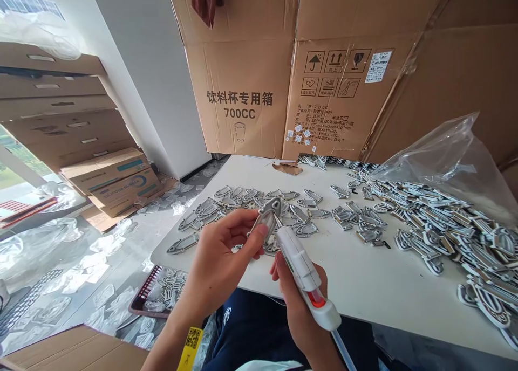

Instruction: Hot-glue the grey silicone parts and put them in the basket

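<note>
My left hand [226, 260] is closed, pinching a small grey arched part [267, 215] between thumb and fingers. The part is flat, pointed at one end, with a pale rim. My right hand [301, 306] is wrapped round a white pen-shaped tool [297, 258] with a red section and a pale blue cord or tube at its back. Its thin metal tip meets the held part or lies right beside it; I cannot tell which. Behind my hands, several similar grey parts [210, 209] are spread over the white table [388, 295].
A large heap of grey parts [453, 220] covers the table's right side, beside a clear plastic bag [449, 155]. Cardboard sheets [246, 63] wall off the back. A dark red basket [137, 301] of parts stands lower left. Plastic wrappers [97, 263] and boxes [121, 182] lie on the floor.
</note>
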Demonstrator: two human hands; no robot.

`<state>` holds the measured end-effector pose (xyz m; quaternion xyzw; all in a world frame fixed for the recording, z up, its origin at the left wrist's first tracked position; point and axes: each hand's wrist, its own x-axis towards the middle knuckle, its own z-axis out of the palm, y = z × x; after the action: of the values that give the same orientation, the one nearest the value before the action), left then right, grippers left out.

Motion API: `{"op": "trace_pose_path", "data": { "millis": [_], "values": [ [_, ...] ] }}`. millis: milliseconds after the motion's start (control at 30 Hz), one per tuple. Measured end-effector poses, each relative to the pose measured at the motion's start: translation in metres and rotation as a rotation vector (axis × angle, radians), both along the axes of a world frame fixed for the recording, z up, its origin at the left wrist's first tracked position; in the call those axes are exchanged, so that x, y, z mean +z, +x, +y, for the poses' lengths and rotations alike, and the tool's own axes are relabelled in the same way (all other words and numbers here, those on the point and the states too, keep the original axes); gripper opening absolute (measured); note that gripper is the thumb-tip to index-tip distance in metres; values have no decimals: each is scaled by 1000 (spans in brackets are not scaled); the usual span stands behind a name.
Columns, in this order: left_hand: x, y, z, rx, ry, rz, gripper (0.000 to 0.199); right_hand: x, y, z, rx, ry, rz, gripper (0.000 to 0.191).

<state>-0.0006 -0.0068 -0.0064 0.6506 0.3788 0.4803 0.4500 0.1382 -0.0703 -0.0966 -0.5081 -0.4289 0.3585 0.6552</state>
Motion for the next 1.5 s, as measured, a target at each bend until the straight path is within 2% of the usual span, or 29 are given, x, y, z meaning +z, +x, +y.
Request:
{"op": "trace_pose_path", "data": {
  "millis": [133, 400, 467, 600, 733, 867, 933, 1000, 1100, 1167, 1233, 1367, 1500],
  "values": [
    [-1, 1, 0, -4, -16, 15, 12, -7, 1, -1, -33, -23, -2, 61],
    [-2, 3, -2, 32, 42, 23, 14, -11, -2, -2, -36, -54, 52, 61],
    [-3, 4, -3, 91, 140, 82, 10, -9, -3, -2, -11, -71, 97, 61],
    [-5, 2, 0, 224, 472, 284, 7, 0, -3, -5, 24, -164, 229, 54],
    [-8, -7, 6, 210, 737, 456, 14, 13, -2, -11, 22, -199, 253, 53],
    [-10, -14, 13, 183, 840, 495, 21, 20, -2, -13, 21, -241, 211, 59],
    [-11, -14, 16, 177, 808, 476, 20, 19, -1, -12, 26, -259, 205, 62],
    [-13, -11, 22, 170, 689, 393, 16, 15, 1, -10, 46, -253, 195, 61],
    [-16, -6, 33, 111, 325, 87, 10, 6, 4, -7, 89, -234, 217, 58],
    [-17, -5, 40, 53, 81, -113, 20, 2, 5, -6, 112, -183, 266, 55],
    [-18, -5, 44, 10, -53, -220, 31, 1, 5, -7, 121, -123, 282, 52],
    [-17, -6, 43, -45, -130, -277, 43, 3, 1, -9, 104, -110, 255, 52],
    [-16, -7, 40, -36, -139, -286, 34, 0, -4, -8, 42, -110, 164, 55]
  ]
}}
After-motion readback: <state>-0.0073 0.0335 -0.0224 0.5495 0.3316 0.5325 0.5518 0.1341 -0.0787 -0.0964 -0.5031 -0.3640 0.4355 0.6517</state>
